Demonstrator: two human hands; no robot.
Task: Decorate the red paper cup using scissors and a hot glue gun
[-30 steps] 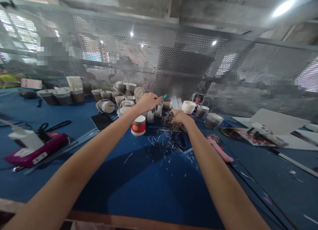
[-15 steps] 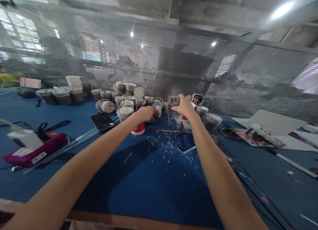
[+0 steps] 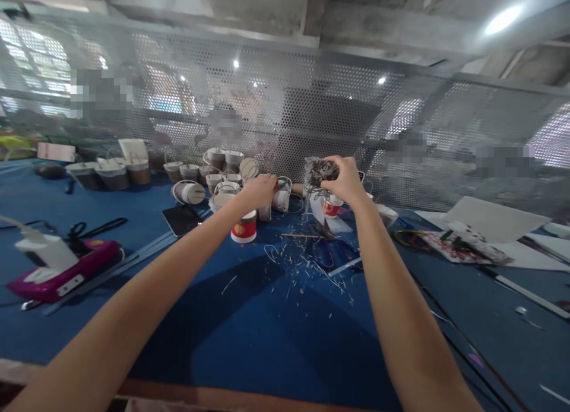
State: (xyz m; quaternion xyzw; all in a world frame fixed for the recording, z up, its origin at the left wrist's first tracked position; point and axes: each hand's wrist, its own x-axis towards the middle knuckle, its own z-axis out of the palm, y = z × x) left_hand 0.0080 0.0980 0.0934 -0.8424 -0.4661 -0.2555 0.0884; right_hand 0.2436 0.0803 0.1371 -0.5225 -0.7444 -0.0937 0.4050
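Note:
My right hand (image 3: 345,179) is closed around a tangled wad of grey string (image 3: 321,171), held up above the table. Below that wad stands a red and white paper cup (image 3: 332,206). Reaching forward, my left hand (image 3: 259,191) has its fingers curled down among small cups; what they grip is hidden. A greyish cup (image 3: 265,213) shows just under those fingers. Another red and white cup (image 3: 244,228) stands in front of the left wrist. To the right of the left fingers lies a small bucket-like cup with a wire handle (image 3: 281,200).
Several small handled cups (image 3: 190,172) crowd the back left. Blue-handled scissors (image 3: 324,253), a thin stick (image 3: 299,235) and scattered string clippings (image 3: 296,269) lie mid-table. A phone (image 3: 181,219) and a purple power strip (image 3: 62,272) are at left. A perforated metal screen (image 3: 329,115) stands behind.
My right hand has risen slightly and moved right with the string wad, uncovering the red and white cup and scissors. My left hand has shifted slightly left and up.

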